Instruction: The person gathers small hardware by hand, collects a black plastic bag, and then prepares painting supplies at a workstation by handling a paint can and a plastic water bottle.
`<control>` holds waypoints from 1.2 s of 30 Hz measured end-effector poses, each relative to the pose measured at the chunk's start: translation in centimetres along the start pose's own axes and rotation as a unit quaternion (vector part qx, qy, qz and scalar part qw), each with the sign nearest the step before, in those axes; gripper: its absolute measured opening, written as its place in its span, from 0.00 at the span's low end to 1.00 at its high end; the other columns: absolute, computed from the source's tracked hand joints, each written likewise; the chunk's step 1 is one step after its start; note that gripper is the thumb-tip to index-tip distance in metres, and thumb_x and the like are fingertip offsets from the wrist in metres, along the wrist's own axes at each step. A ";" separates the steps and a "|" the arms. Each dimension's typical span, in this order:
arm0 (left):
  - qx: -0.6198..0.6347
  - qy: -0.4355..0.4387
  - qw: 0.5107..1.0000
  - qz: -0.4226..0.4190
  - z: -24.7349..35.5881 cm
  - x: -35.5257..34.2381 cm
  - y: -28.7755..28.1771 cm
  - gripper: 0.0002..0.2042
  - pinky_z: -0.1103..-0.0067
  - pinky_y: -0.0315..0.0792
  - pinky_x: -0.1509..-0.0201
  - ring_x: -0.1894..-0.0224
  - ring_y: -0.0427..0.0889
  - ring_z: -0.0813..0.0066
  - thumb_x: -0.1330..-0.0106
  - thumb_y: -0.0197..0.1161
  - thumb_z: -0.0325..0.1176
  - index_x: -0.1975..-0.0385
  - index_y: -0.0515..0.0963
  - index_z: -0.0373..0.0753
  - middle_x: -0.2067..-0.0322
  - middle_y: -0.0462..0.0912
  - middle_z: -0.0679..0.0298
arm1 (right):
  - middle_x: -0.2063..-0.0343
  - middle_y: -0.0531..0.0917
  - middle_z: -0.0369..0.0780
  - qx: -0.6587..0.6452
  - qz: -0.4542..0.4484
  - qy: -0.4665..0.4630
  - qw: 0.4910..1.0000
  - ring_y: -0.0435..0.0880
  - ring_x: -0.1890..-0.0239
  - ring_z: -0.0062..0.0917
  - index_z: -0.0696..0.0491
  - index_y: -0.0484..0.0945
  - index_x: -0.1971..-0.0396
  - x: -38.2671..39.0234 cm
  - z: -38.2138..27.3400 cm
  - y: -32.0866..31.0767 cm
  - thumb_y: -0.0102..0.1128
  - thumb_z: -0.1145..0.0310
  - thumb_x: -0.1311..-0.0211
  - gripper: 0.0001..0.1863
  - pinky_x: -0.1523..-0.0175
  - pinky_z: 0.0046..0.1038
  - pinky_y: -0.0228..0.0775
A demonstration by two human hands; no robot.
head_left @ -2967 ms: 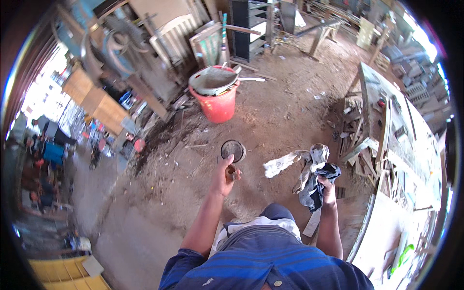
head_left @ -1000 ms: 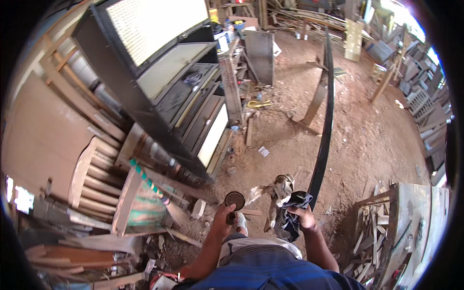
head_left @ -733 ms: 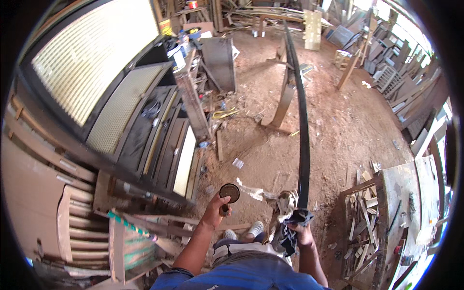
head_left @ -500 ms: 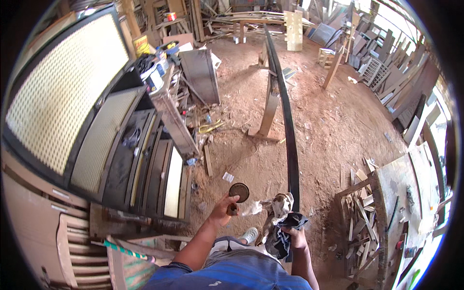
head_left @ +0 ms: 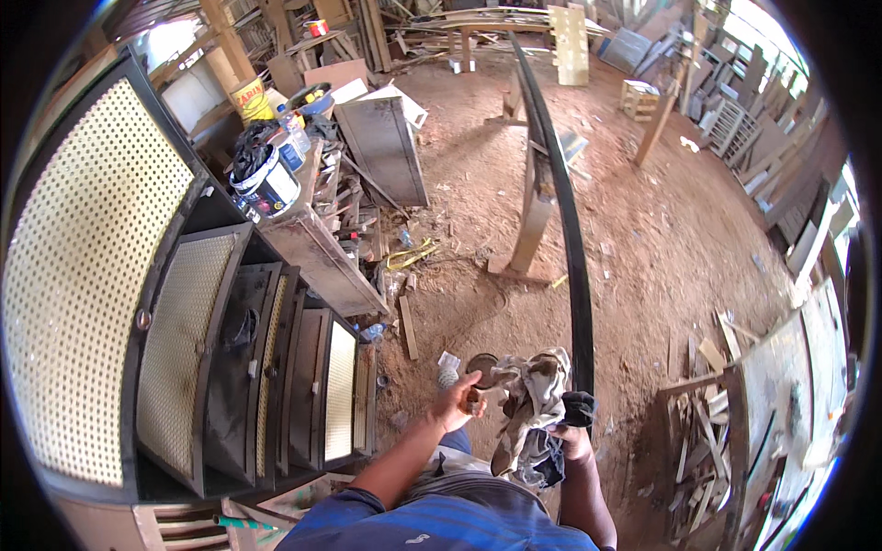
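My left hand (head_left: pixel 452 404) is closed on a shallow, round, dark tin-like disc (head_left: pixel 481 366) with a raised rim; whether it is a lid or a tin I cannot tell. Just right of it hangs a crumpled off-white rag (head_left: pixel 537 390), its edge meeting or overlapping the disc. My right hand (head_left: pixel 575 443) grips this rag together with a dark cloth (head_left: pixel 579 410), and the cloth's folds hide most of the fingers. Beyond the rags a long black-coated board (head_left: pixel 571 248) runs away from me, resting on a wooden trestle (head_left: pixel 533 225).
Black cabinet panels with woven cane inserts (head_left: pixel 101 275) stand at the left. Behind them a worn cabinet (head_left: pixel 326 262) carries a paint bucket (head_left: pixel 266 184) and bottles. At right is a workbench (head_left: pixel 781 395) with offcuts beneath. Wood scraps (head_left: pixel 408 328) lie on the dirt floor.
My left hand has moved right, bringing the disc up to the off-white rag, which now looks raised and bunched. The view has turned left, so the surroundings sit farther right.
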State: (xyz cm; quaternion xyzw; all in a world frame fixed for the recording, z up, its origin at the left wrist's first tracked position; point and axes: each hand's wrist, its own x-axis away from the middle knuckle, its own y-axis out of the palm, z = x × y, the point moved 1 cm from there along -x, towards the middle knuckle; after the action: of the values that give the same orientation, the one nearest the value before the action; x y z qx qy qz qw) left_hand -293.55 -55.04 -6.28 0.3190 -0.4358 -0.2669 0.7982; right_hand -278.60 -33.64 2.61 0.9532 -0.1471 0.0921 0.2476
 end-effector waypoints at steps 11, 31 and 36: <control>-0.046 0.052 0.993 -0.096 20.5 -8.9 -2.2 0.22 0.75 0.79 0.55 0.57 0.85 0.70 0.30 0.59 0.47 0.45 0.77 0.37 0.56 0.85 0.61 | 0.47 0.78 0.39 0.055 -0.213 0.095 0.971 0.79 0.50 0.22 0.58 0.65 0.33 -27.0 -5.2 10.5 0.73 0.73 0.67 0.50 0.44 0.29 0.73; 0.176 0.262 0.949 0.010 44.9 -28.7 -6.3 0.20 0.70 0.81 0.62 0.62 0.87 0.67 0.28 0.53 0.48 0.49 0.79 0.40 0.59 0.87 0.61 | 0.62 0.85 0.39 -0.149 -0.170 0.246 0.942 0.84 0.60 0.30 0.58 0.80 0.56 -68.9 -8.1 17.0 0.59 0.71 0.49 0.18 0.47 0.32 0.75; 0.188 0.206 0.959 0.054 48.8 -29.0 -8.3 0.24 0.72 0.77 0.75 0.73 0.84 0.70 0.30 0.54 0.52 0.48 0.78 0.38 0.61 0.87 0.57 | 0.61 0.85 0.38 -0.117 -0.171 0.179 0.962 0.84 0.57 0.29 0.57 0.79 0.54 -80.3 -6.0 16.4 0.60 0.68 0.45 0.18 0.46 0.32 0.75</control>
State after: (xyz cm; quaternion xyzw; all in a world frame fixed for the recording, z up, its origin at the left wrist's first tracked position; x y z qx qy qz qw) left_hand -350.88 -53.51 -7.37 0.4877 -0.3209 -0.0651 0.8092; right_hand -360.05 -25.47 -4.84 0.8965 0.0547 0.1996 0.3917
